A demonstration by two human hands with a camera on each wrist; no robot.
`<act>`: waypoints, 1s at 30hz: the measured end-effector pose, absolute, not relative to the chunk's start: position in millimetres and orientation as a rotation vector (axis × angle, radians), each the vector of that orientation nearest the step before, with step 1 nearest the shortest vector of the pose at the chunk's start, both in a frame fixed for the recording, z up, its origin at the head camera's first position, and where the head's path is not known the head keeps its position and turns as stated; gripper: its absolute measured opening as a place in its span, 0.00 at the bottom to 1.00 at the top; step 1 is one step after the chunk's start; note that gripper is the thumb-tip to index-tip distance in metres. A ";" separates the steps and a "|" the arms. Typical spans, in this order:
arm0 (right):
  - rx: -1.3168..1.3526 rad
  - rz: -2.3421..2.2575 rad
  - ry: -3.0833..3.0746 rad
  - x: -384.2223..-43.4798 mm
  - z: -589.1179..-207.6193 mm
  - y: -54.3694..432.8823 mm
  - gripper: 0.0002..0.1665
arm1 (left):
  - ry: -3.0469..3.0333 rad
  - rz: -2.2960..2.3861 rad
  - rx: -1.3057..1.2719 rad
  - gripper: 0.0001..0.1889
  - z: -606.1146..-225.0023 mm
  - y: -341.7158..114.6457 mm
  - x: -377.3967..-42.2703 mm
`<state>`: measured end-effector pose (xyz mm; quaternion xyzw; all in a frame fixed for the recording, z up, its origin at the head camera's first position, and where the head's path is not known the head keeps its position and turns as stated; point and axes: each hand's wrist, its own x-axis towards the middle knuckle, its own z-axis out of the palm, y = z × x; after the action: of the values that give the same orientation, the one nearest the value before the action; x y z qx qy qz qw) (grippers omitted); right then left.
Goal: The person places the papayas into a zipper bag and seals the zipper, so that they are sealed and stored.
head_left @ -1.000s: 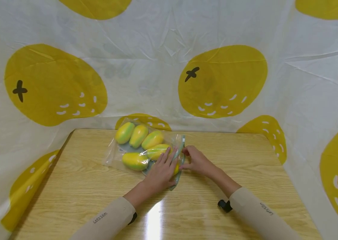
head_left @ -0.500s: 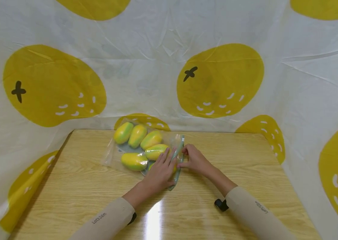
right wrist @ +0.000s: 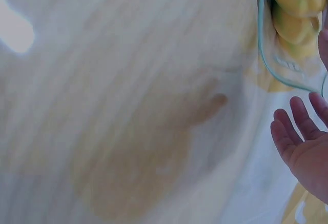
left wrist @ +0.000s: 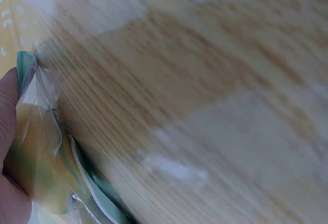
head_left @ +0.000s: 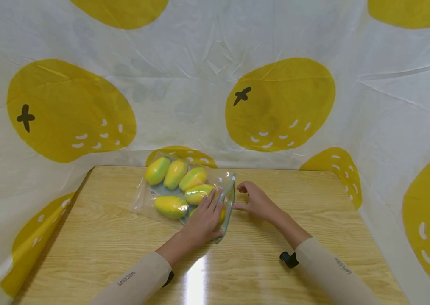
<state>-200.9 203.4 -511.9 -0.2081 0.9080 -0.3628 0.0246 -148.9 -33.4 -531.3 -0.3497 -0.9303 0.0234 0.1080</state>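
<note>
A clear zip bag (head_left: 141,203) with a green-edged mouth (head_left: 227,222) lies on the table, holding several yellow-green, mango-like fruits (head_left: 171,206). My left hand (head_left: 202,218) rests on the bag near its mouth, fingers straight, covering part of a fruit. In the left wrist view, the left hand (left wrist: 7,116) shows only at the edge, beside the bag's green strip (left wrist: 25,75). Just right of the mouth is my right hand (head_left: 258,201), its thumb and fingers apart with nothing between them. The right wrist view shows the right hand (right wrist: 310,155) with spread fingers close to the bag's rim (right wrist: 262,44).
The wooden table (head_left: 131,245) ends at a white cloth (head_left: 184,110) printed with large yellow fruits, hanging behind and at both sides. Light glares off the tabletop near the front. A black wrist device (head_left: 288,259) sits at the right sleeve.
My right hand has drawn back slightly to the right, off the bag's edge. The two edges of the mouth stand further apart. The left hand stays on the bag.
</note>
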 end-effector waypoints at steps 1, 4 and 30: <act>-0.642 -1.116 2.809 -201.8 -509.3 205.3 0.39 | -2.738 0.061 -1.029 0.64 -531.6 -33.8 -148.8; -0.645 -1.096 2.804 -206.8 -500.7 210.3 0.37 | -2.744 0.035 -1.028 0.63 -532.6 -34.4 -148.8; -0.727 -1.006 2.745 -258.4 -479.2 202.9 0.17 | -2.744 0.157 -1.012 0.60 -528.2 -32.3 -148.0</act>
<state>-258.4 202.9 -479.2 -0.2409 0.9092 -0.3334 0.0645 -148.0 -32.3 -528.2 -0.3435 -0.9316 0.0533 0.1061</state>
